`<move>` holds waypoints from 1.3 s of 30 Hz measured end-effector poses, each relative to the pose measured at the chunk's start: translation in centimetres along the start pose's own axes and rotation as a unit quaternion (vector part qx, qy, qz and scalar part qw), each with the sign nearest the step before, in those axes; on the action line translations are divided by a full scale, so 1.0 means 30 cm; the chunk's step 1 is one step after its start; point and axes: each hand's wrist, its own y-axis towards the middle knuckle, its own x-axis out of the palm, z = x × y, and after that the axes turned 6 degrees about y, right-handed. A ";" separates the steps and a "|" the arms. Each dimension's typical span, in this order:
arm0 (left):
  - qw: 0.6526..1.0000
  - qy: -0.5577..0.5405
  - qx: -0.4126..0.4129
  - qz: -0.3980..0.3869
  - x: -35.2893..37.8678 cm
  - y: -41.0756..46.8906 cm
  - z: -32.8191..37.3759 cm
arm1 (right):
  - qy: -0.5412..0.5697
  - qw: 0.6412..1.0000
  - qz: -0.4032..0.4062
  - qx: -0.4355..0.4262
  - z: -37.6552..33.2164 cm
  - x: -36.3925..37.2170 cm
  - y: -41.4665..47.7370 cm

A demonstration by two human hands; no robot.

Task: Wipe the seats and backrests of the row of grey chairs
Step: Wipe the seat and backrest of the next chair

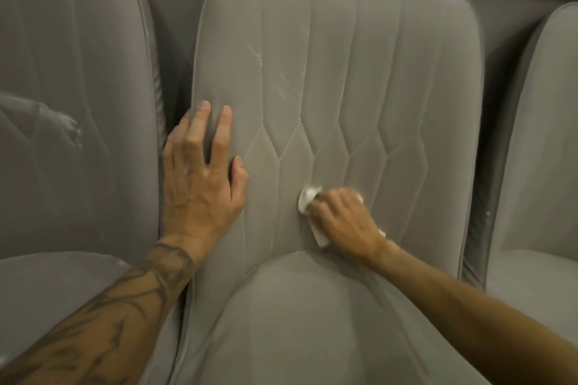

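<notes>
Gripping a crumpled white wipe (308,201), my right hand (342,219) presses it against the lower middle of the centre chair's backrest (359,56), just above the seat (297,322). My left hand (200,172) is released, fingers straight and spread, lying flat on the backrest's left edge at centre-left of the frame and steadying the chair.

To do this pass well, I would run the wipe along the stitched seams (316,147) rather than across them, since the channels probably trap dust. I would then work upward to the faint white streaks (281,78) in the backrest's upper left. Firm, overlapping strokes should keep me from missing bands.

Further out, the neighbouring chair (78,56) in the upper left carries whitish smears (70,126), so I judge it needs wiping too. Another chair (538,134) sits at the right edge. My own left hand covers a strip that will need wiping once it shifts. The chairs stand close together, leaving narrow gaps (170,72) that make the side edges awkward to reach.
</notes>
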 end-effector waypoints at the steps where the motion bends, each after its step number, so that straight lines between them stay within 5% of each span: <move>1: 1.000 0.000 0.001 -0.002 -0.003 -0.001 -0.001 | -0.009 0.997 -0.061 -0.055 -0.008 -0.007 -0.041; 4: 1.000 0.001 -0.001 -0.001 -0.006 0.000 -0.002 | -0.024 0.994 -0.071 -0.084 0.044 -0.037 -0.004; 9: 1.000 0.003 0.002 0.002 0.001 0.000 -0.003 | -0.008 0.987 0.112 0.115 0.082 -0.034 0.098; 15: 1.000 0.002 -0.003 -0.001 -0.001 0.003 -0.001 | -0.009 0.997 -0.064 -0.048 0.002 -0.007 -0.063; 19: 1.000 0.005 -0.001 -0.003 0.001 0.000 -0.002 | -0.036 0.991 0.114 0.056 0.149 -0.139 0.252; 24: 1.000 0.010 -0.002 -0.001 0.003 -0.002 -0.002 | -0.025 0.906 0.306 0.291 0.293 -0.287 0.623; 30: 1.000 0.003 -0.002 -0.006 -0.005 0.000 0.000 | 0.009 0.992 0.090 0.090 0.095 -0.223 0.396; 35: 1.000 0.010 -0.004 -0.002 -0.005 0.003 -0.002 | -0.029 0.949 0.246 0.196 0.246 -0.316 0.722; 39: 1.000 0.010 -0.002 0.000 -0.003 -0.001 0.002 | -0.025 0.935 0.273 0.223 0.180 -0.267 0.730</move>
